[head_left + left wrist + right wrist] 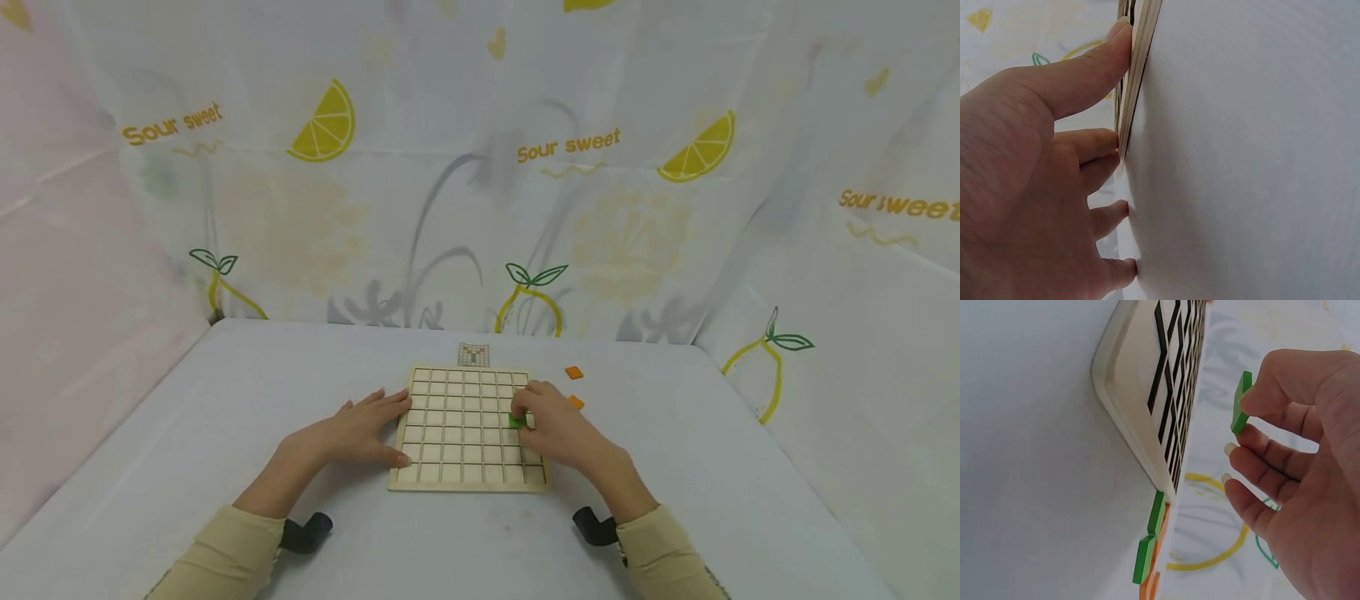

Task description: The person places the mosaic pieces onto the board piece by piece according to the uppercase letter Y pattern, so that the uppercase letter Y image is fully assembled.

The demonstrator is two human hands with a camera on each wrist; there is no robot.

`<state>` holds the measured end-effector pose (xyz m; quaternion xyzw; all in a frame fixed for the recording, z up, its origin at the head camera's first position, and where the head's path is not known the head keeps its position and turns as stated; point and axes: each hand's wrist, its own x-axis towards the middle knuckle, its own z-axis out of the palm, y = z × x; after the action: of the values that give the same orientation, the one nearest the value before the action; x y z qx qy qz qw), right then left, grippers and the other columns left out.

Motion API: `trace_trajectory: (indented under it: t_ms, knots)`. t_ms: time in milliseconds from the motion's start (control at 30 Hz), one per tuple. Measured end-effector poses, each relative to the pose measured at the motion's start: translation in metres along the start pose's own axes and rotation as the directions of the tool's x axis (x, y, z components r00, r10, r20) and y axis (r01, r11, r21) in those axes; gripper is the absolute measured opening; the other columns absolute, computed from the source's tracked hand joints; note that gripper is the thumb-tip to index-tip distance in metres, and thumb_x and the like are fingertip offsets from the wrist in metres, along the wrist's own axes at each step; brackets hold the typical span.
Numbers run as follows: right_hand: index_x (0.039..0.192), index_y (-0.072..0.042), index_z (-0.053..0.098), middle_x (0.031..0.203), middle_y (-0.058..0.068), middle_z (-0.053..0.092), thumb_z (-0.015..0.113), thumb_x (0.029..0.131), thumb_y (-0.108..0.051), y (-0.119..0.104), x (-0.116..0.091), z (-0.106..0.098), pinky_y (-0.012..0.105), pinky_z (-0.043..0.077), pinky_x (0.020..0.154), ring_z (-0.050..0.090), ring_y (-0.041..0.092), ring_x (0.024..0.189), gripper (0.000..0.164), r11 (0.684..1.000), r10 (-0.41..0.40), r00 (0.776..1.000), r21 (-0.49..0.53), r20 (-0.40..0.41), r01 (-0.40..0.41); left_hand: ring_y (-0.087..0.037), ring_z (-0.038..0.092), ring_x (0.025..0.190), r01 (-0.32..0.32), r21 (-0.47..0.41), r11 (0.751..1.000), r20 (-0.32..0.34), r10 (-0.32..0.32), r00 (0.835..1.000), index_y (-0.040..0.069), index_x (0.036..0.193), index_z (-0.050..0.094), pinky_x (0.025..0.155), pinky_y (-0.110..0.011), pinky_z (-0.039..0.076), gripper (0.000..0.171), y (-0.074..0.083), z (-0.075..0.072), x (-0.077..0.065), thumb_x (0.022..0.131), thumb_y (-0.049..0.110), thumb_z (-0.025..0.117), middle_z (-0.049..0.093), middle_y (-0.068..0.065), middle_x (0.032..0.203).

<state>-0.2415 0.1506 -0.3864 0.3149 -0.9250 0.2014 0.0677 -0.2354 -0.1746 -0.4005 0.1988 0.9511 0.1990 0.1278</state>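
Note:
A square wooden grid board [468, 487] lies flat on the white table. My left hand [351, 435] rests at its left side, with the thumb on the near left corner and fingertips touching the edge; the left wrist view shows these fingers [1094, 144] fairly straight. Over the right part of the board, my right hand [561, 427] pinches a small green tile [516, 422] between thumb and index finger. In the right wrist view that tile [1242, 403] is held clear of the board, its other fingers loosely bent.
Two orange tiles [573, 372] show right of the board. More green tiles [1143, 559] lie beside the board's edge in the right wrist view, next to orange ones [1149, 586]. Behind the board is a small printed pattern card [473, 356]. A lemon-printed cloth [435, 208] hangs behind.

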Motion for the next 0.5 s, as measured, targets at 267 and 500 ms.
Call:
trace_trajectory:
  t_ms: [267,500]
  knots:
    - [0.086,-0.015,0.058,0.088,-0.005,0.052,0.064,0.079,0.0,-0.011,0.004,0.006,0.027,0.044,0.074,0.047,0.012,0.088,0.018,0.999,-0.039,0.999,-0.008,0.022,0.039,-0.046,0.018,0.151,-0.003,-0.011,1.0,-0.001,0.003,1.0,0.008,0.153,0.037,0.112,-0.077,0.012,0.093,-0.001,0.001,0.0,0.079,0.049,0.077,0.029,-0.01,0.164]
    - [0.085,-0.016,0.058,0.087,-0.005,0.052,0.065,0.079,-0.001,-0.018,0.005,0.012,0.028,0.045,0.078,0.048,0.012,0.091,0.018,0.994,-0.085,0.996,-0.062,0.001,0.085,-0.046,0.018,0.151,0.0,-0.005,1.0,0.001,0.0,1.0,0.008,0.153,0.038,0.112,-0.077,0.013,0.093,0.001,-0.001,-0.001,0.079,0.049,0.077,0.029,-0.01,0.164]
